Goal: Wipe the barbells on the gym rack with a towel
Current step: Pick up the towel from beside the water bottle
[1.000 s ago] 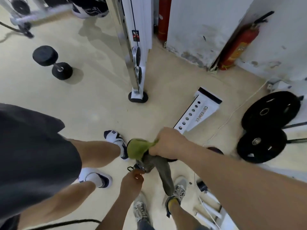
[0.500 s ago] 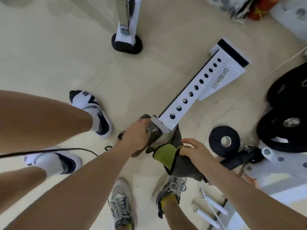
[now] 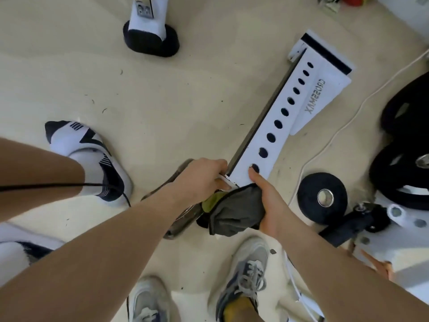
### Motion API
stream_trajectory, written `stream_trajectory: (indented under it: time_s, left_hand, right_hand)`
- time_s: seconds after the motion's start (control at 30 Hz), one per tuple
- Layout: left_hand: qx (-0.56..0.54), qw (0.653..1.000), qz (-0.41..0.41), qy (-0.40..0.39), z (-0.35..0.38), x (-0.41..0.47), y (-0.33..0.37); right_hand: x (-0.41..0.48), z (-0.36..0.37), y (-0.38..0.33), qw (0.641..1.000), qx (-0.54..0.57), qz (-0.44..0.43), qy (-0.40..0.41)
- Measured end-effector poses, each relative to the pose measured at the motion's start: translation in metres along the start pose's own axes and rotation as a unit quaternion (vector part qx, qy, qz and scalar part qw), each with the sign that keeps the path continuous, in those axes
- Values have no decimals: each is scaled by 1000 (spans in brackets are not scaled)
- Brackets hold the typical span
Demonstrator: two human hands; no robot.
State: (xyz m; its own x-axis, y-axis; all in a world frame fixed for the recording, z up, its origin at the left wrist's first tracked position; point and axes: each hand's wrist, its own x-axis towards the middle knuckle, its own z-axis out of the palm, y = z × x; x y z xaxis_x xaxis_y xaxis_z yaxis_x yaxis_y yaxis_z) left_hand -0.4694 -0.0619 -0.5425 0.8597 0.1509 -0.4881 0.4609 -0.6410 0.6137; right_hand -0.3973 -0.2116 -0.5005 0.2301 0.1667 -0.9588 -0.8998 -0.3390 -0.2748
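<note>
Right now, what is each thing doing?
Post, holes empty.
Towel, bunched against the Post's near end.
Left hand, grips the Post's end.
Right hand, holds the Towel.
Small plate, flat on the floor.

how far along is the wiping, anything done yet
Done: only the setup; no wiped surface can be told. In hand: the right hand grips the bunched towel against the end of the white upright, which the left hand grips. Left: wiping the metal bar beneath the left forearm.
</note>
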Motion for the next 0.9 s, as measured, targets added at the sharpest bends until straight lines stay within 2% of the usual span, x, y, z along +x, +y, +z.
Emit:
stream_trajectory:
  time_s: [0.13, 0.27, 0.37, 0.43, 0.5, 0.67, 0.8, 0.9]
  left_hand:
    - [-34, 999, 20, 3, -24, -57, 68]
    - [-89, 995, 50, -3, -70, -127, 139]
    - [-104, 991, 86, 2, -117, -163, 183]
    - [-110, 989, 101, 19, -148, -171, 207]
    - [-113, 986, 108, 57, -176, -169, 228]
    - [-162, 964, 116, 178, -229, -122, 274]
    - [-131, 943, 185, 243, -253, -61, 317]
    - [-118, 939, 179, 271, -268, -14, 342]
  right_hand:
    - [-74, -26, -5, 999, 38, 6, 23]
    - [-179, -30, -22, 997, 81, 1, 10]
    - [-247, -26, -43, 996, 13, -44, 74]
    - [-283, -20, -59, 993, 12, -42, 107]
    - [-311, -11, -78, 989, 14, -73, 126]
    - [-337, 3, -134, 961, 34, -215, 173]
    - [-327, -2, -191, 917, -44, -285, 276]
    - [-313, -12, -237, 894, -73, -349, 272]
